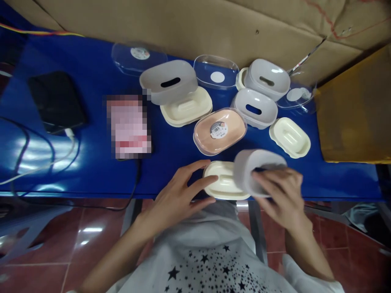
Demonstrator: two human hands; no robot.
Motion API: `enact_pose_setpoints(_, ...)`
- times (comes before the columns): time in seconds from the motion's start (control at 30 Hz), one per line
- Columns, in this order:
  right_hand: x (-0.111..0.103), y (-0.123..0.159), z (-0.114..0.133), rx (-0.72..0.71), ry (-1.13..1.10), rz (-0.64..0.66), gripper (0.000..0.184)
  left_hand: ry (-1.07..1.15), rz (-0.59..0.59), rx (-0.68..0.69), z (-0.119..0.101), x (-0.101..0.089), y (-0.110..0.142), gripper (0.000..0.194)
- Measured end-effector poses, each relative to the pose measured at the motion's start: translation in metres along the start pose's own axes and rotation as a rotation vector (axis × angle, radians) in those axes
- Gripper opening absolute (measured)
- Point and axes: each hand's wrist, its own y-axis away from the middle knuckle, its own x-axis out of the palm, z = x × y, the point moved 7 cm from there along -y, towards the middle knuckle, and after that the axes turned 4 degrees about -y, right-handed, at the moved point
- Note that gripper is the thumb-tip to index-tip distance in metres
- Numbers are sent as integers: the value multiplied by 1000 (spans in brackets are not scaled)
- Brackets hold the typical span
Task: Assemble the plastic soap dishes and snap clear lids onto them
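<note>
In the head view, the left hand (pixel 180 193) had its fingers spread, with their tips at the left end of a cream oval tray (pixel 224 191) that lay near the front edge of the blue worktop (pixel 94 179). The right hand (pixel 284 199) gripped a grey oval holder (pixel 242 173) by its near right side, fingers bent in over the slot; the holder was tilted and overlapped the tray's right end, though whether the two touched could not be told. Just behind lay a peach oval tray (pixel 207 140) with a round label over it. Farther back, a second grey holder (pixel 168 95) leaned over another cream tray (pixel 195 110), a clear lid (pixel 203 77) lay to their right, and two more grey holders stood close together beyond. A smaller-looking cream tray (pixel 290 140) lay near the brown box (pixel 354 110) at the right, while a black phone-like device (pixel 58 103) with a white cable (pixel 71 134) lay far left.
</note>
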Motion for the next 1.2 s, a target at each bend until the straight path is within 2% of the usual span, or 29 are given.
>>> enact_pose_setpoints(0.07,16,0,30,-63,-66,116,72,-11,25,4,1,3,0,58)
enact_pose_setpoints(0.17,32,-8,47,-89,-71,187,66,-43,52,35,0,6,-2,64)
enact_pose_setpoints(0.33,54,-14,61,-149,-5,203,44,-58,77,92,-2,9,-2,60)
enact_pose_setpoints(0.43,57,-12,61,-170,17,203,45,-64,74,97,-2,10,-1,63)
enact_pose_setpoints(0.5,50,-11,53,-209,-44,204,51,-65,63,91,-2,10,0,63)
enact_pose_setpoints(0.57,33,-13,26,-159,-82,146,56,-71,47,90,-2,10,0,60)
enact_pose_setpoints(0.7,-15,-13,-69,207,137,-80,57,-110,30,100,-3,10,0,53)
enact_pose_setpoints(0.8,-36,-19,-129,316,225,-83,52,-126,24,110,-4,10,0,51)
enact_pose_setpoints(0.9,-44,-40,-176,407,260,-16,51,-134,27,114,-4,11,0,51)
enact_pose_setpoints(1.0,-46,-66,-210,542,187,-31,59,-137,22,104,-3,11,0,51)
enact_pose_setpoints(1.1,-37,-86,-229,634,121,-127,65,-143,32,101,-4,11,0,52)
enact_pose_setpoints(1.2,-22,-96,-242,667,106,-221,56,-150,28,104,-5,11,-2,52)
